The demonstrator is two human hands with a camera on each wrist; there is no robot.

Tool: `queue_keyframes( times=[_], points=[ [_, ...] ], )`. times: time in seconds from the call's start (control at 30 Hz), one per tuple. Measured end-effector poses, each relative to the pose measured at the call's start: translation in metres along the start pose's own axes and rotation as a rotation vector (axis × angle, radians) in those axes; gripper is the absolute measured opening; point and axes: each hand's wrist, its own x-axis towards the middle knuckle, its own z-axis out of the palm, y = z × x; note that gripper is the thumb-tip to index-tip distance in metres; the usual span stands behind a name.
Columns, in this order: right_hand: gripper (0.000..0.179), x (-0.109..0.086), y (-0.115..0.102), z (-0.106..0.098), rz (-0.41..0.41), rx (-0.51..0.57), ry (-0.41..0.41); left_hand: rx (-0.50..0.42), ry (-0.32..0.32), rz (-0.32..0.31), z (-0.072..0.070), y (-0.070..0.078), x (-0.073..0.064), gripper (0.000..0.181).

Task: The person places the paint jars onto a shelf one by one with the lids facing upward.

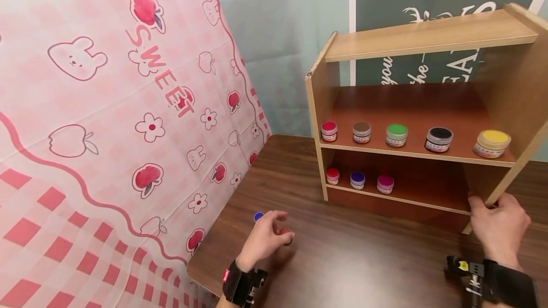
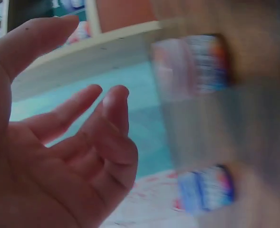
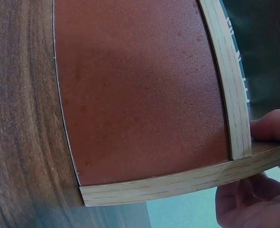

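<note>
My right hand [image 1: 501, 225] grips the lower front edge of the right side panel of a small wooden shelf [image 1: 419, 156]. In the right wrist view, thumb and fingers [image 3: 239, 202] lie on opposite faces of that panel. My left hand [image 1: 265, 239] hovers over the table, thumb and fingers spread apart with nothing between them. Beside it stands a small blue-lidded jar [image 1: 258, 216], mostly behind the hand. The left wrist view shows this blue jar [image 2: 206, 190] and a second, blurred jar with a pale pinkish lid [image 2: 178, 69] near the fingertips.
The middle board carries red, brown, green, black and yellow-lidded jars [image 1: 397, 135] in a row. On the bottom board, red, blue and magenta-lidded jars [image 1: 385, 184] stand toward the left. A patterned pink cloth [image 1: 171, 132] borders the wooden table [image 1: 342, 260] on the left.
</note>
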Motion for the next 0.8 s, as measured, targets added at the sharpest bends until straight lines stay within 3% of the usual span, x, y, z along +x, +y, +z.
queue_keyframes(
  times=[0.13, 0.3, 0.8],
  points=[
    [0.029, -0.001, 0.001, 0.001, 0.01, -0.003, -0.011, 0.016, 0.009, -0.058, 0.006, -0.018, -0.005, 0.054],
    [0.03, 0.0, 0.001, 0.002, 0.024, -0.007, -0.012, 0.062, 0.001, -0.084, 0.014, -0.033, -0.005, 0.057],
    [0.03, 0.0, 0.0, -0.003, 0.043, -0.019, -0.033, 0.103, -0.048, -0.081, 0.021, -0.039, 0.003, 0.038]
  ],
)
